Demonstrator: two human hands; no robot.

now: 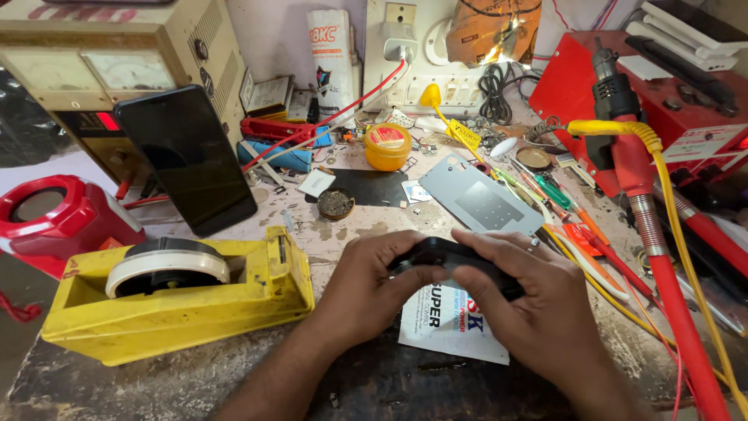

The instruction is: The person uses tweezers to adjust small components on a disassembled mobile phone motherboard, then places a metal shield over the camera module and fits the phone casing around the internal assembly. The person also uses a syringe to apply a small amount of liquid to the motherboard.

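Observation:
Both my hands grip one small black device (441, 254), perhaps a phone part, just above the worn bench. My left hand (366, 292) wraps its left end with the thumb on top. My right hand (530, 300) covers its right end, fingers curled over it, a ring on one finger. Under the hands lies a white printed card (446, 327). Most of the black device is hidden by my fingers.
A yellow tape dispenser (187, 292) sits at the left, a black phone (185, 160) leans behind it. A grey metal plate (483, 201), a yellow tin (387, 146), screwdrivers (557, 199) and a red hose (662, 257) crowd the back and right.

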